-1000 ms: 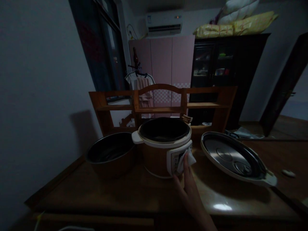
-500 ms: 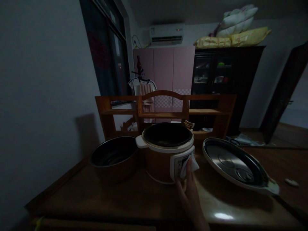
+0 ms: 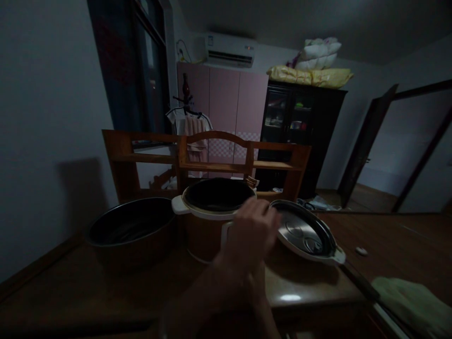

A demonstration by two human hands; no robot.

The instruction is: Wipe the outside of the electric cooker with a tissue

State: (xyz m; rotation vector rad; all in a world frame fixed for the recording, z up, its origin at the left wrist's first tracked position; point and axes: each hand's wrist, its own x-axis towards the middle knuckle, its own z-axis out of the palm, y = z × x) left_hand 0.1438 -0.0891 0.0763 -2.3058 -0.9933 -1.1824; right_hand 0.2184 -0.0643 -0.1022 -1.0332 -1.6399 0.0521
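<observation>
In the head view, a round electric cooker (image 3: 199,238) with an open dark top stands on the wooden table (image 3: 310,285). My left hand (image 3: 250,230) reaches across in front of its control panel, blurred, with the fingers curled over. What these fingers hold, if anything, is hidden. Behind and below it comes my right hand (image 3: 257,282), of which only the wrist area shows; its fingers are covered by the left hand. The white wipe is out of sight. To the left sits a dark inner pot (image 3: 136,252). On the right a detached lid (image 3: 300,230) lies with its metal inside facing up.
A wooden shelf rack (image 3: 215,165) rises behind the cooker. A small white object (image 3: 361,251) lies on a brown surface at the right, and pale green cloth (image 3: 409,301) is at the lower right. A wall (image 3: 42,188) borders the left side.
My left hand has come into view and crossed over to the panel, covering my right hand, which held a white wipe there. The view has turned to the right.
</observation>
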